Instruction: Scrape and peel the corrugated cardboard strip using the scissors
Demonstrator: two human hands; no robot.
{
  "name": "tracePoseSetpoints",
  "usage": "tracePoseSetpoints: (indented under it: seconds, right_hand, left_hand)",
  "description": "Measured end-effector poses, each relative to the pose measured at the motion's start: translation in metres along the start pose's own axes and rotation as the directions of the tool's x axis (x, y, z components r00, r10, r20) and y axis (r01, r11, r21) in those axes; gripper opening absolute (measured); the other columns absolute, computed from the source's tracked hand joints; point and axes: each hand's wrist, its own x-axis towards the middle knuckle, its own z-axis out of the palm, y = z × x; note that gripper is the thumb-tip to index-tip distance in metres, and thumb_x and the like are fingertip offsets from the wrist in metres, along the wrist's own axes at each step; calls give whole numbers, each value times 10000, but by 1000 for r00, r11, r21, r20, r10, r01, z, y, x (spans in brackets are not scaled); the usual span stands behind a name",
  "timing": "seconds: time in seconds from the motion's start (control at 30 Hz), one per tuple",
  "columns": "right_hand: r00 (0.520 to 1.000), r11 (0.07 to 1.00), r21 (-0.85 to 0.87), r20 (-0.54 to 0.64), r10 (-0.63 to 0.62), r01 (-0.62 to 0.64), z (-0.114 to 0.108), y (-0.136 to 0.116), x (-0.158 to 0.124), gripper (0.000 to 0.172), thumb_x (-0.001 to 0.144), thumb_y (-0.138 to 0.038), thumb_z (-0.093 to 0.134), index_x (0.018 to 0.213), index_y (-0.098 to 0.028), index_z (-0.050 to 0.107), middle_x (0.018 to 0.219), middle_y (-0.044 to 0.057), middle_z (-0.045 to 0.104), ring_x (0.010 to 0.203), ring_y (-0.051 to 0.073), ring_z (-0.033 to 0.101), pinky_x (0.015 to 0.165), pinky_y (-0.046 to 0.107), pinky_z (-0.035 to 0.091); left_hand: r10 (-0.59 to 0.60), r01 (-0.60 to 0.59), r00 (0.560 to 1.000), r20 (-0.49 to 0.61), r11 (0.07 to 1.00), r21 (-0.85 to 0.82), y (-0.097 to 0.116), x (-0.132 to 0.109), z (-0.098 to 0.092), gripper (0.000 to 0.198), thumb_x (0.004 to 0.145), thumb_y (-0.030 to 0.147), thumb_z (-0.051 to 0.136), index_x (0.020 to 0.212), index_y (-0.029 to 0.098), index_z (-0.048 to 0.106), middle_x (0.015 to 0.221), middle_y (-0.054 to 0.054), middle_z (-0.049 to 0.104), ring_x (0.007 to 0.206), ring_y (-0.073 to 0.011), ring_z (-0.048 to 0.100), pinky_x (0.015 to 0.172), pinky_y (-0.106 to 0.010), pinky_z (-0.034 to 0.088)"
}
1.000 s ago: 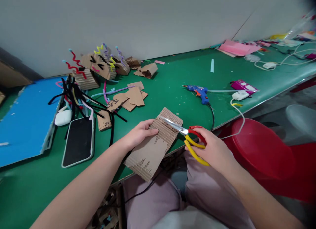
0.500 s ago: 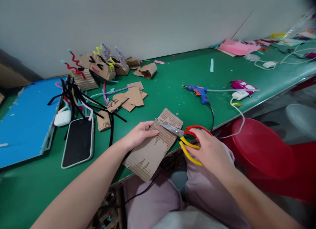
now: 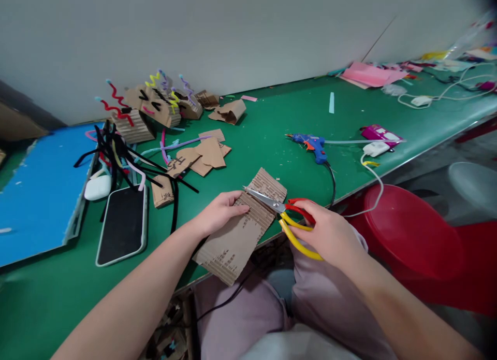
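A piece of corrugated cardboard (image 3: 236,238), partly stripped to its ridges, hangs over the table's front edge. My left hand (image 3: 222,213) grips its left side, thumb on top and fingers underneath. In my right hand (image 3: 332,233) are scissors (image 3: 297,221) with one red and one yellow handle. Their blades lie across the upper part of the cardboard, with the tips close to its left edge. The blades look nearly closed. The fingers of my right hand are wrapped round the handles and partly hidden.
A blue glue gun (image 3: 312,145) lies on the green table (image 3: 267,116), its cord running off the front edge. To the left are a phone (image 3: 123,225), black pipe cleaners (image 3: 111,153), cardboard scraps (image 3: 212,153) and a cardboard face (image 3: 149,106). A red stool (image 3: 413,230) stands at right.
The scissor blades have come closer together and their tips now reach the cardboard's left edge. My right hand has closed further on the handles. My left hand keeps its hold.
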Motion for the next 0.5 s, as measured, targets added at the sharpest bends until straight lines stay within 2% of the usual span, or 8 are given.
tracePoseSetpoints:
  seconds: [0.1, 0.2, 0.33, 0.4, 0.5]
  right_hand:
    - [996, 993, 100, 66, 59, -65, -4, 5, 5, 372, 717, -476, 609, 1046, -302, 605, 756, -17, 709, 604, 168, 644, 481, 236, 418]
    - [995, 985, 145, 45, 88, -93, -5, 15, 7, 387, 723, -485, 598, 1064, -302, 589, 825, -5, 709, 676, 186, 658, 535, 255, 459]
    - [1000, 994, 105, -24, -6, 8, -1, 23, 2, 499, 671, -485, 644, 1113, -275, 548, 1035, 31, 665, 837, 217, 651, 660, 300, 497]
    - [997, 996, 47, -39, -70, 72, 2, 22, -2, 570, 642, -511, 661, 1131, -246, 538, 1061, 57, 642, 862, 230, 641, 683, 318, 498]
    - [992, 992, -47, -30, -119, 117, 5, 19, -4, 543, 671, -481, 646, 1139, -233, 531, 1031, 59, 635, 843, 223, 641, 676, 322, 493]
  left_hand:
    - [-30, 30, 1000, -5, 999, 15, 1, -1, 0, 229, 731, 251, 664, 934, 147, 641, 881, -55, 707, 752, -193, 652, 715, -316, 491]
    - [-38, 37, 999, -5, 999, -22, 3, -1, -1, 279, 719, 249, 672, 977, 148, 634, 906, -67, 707, 766, -211, 660, 724, -336, 496]
    - [-24, 23, 999, -45, 1000, -12, 3, -2, -1, 302, 712, 262, 678, 986, 144, 631, 914, -81, 706, 768, -227, 663, 724, -356, 497]
    - [-25, 25, 998, -52, 1000, -11, 3, -2, -1, 305, 705, 270, 684, 978, 143, 635, 896, -81, 708, 758, -226, 662, 721, -355, 495]
    - [-28, 27, 999, -27, 999, -32, 3, -2, -1, 323, 703, 274, 686, 993, 142, 635, 903, -81, 709, 786, -230, 660, 739, -357, 493]
